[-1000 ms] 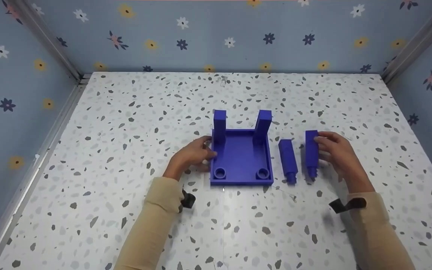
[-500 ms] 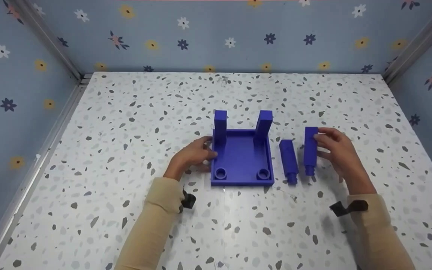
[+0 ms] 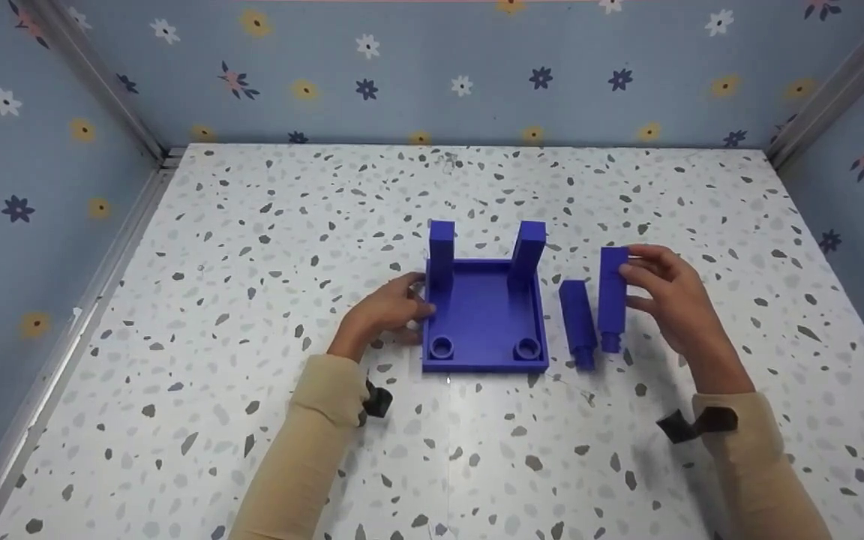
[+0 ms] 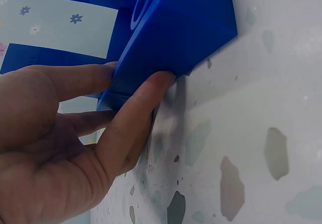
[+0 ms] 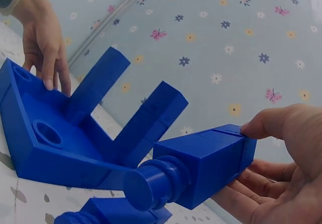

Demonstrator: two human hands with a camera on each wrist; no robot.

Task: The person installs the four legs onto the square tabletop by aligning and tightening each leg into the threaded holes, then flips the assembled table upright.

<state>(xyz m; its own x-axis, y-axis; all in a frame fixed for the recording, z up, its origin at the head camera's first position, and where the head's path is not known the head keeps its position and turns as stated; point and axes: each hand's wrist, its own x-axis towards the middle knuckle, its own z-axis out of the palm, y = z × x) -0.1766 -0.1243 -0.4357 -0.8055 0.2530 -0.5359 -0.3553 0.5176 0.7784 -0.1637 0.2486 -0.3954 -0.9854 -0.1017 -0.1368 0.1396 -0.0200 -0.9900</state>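
Observation:
A blue square tabletop piece with a raised rim lies on the table, two legs standing in its far corners. Round sockets show in its two near corners. My left hand grips its left edge, thumb and fingers either side of the rim in the left wrist view. My right hand pinches a loose blue leg near its square end; the threaded peg points away from the palm in the right wrist view. Another loose leg lies on the table between the tabletop piece and the held leg.
The white speckled table extends around the parts. Flower-patterned panels stand along its back and both sides, joined by metal corner posts. Each sleeve cuff has a black strap.
My right hand has raised the leg and brought it left, closer to the leg lying on the table. The left hand and the tabletop piece stay in place.

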